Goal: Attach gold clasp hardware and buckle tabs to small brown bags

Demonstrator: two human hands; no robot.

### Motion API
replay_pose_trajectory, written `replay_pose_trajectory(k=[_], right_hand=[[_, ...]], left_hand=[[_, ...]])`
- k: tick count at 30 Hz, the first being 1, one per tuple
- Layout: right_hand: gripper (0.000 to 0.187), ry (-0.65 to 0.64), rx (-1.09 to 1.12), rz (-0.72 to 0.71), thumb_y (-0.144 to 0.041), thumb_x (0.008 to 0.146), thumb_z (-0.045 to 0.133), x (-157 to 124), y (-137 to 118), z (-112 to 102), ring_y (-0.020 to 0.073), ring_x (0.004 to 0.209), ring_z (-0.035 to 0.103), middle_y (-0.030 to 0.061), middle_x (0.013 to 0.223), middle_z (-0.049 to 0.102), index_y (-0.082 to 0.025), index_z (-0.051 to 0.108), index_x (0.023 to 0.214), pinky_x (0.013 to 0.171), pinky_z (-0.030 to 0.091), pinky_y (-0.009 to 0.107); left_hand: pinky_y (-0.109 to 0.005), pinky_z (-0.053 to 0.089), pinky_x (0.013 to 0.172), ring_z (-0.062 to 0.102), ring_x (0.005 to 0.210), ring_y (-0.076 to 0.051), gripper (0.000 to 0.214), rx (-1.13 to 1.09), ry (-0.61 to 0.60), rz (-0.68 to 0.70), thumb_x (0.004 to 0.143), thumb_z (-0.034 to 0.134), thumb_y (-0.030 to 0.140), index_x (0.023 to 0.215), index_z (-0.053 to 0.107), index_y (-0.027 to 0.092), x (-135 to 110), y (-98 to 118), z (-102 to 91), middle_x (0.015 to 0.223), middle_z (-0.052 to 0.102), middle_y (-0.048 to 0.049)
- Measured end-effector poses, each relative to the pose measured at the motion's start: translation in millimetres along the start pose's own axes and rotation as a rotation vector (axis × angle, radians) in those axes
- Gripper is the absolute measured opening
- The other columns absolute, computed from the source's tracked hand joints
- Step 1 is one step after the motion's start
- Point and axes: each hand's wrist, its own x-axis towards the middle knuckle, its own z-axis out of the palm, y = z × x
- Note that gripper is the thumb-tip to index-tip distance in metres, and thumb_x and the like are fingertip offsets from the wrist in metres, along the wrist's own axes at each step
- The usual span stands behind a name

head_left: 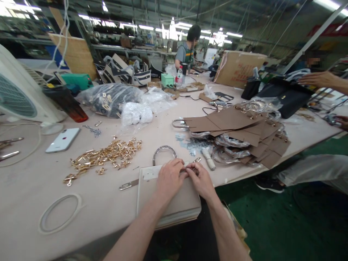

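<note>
My left hand (pixel 172 178) and my right hand (pixel 200 180) meet over the far edge of a flat beige bag piece (pixel 168 203), at the table's front edge. Both hands are closed, fingertips pinched together around something mostly hidden; only a thin brown sliver shows between them. A round, plastic-wrapped handle (pixel 164 149) stands out behind the bag piece. From its left side sticks a brown strap with a metal end fitting (pixel 128 185). A similar metal fitting (pixel 197 159) shows just beyond my right fingers.
Gold-coloured hardware (pixel 112 154), a phone (pixel 63 140) and a tape roll (pixel 60 214) lie to the left. Stacked brown bag panels (pixel 233 125) and a small wrapped roll (pixel 208 159) lie to the right. One person (pixel 187 50) works behind; another person's hand (pixel 317 78) reaches in right.
</note>
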Motion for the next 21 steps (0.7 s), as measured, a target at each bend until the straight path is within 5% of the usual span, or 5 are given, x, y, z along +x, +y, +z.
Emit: replay_pose_trajectory(k=[10, 21], right_hand=[[0.017, 0.034, -0.025, 0.022, -0.034, 0.089, 0.064, 3, -1, 2, 0.0193, 0.079, 0.064, 0.0030, 0.092, 0.072, -0.023, 0.074, 0.097, 0.079, 0.051, 0.033], [0.024, 0.003, -0.006, 0.093, -0.033, 0.084, 0.069, 12, -3, 6, 0.0162, 0.069, 0.061, 0.0002, 0.086, 0.070, -0.023, 0.074, 0.106, 0.068, 0.050, 0.029]], left_hand=[[-0.037, 0.053, 0.086, 0.065, 0.098, -0.023, 0.025, 0.006, 0.004, -0.013, 0.090, 0.074, 0.032, 0.109, 0.061, 0.023, 2, -5, 4.1, 0.111, 0.067, -0.0049], [-0.042, 0.055, 0.097, 0.065, 0.110, -0.026, 0.029, -0.008, 0.001, 0.036, 0.086, 0.073, 0.026, 0.113, 0.064, 0.022, 4, -6, 1.5, 0.118, 0.068, -0.0082]])
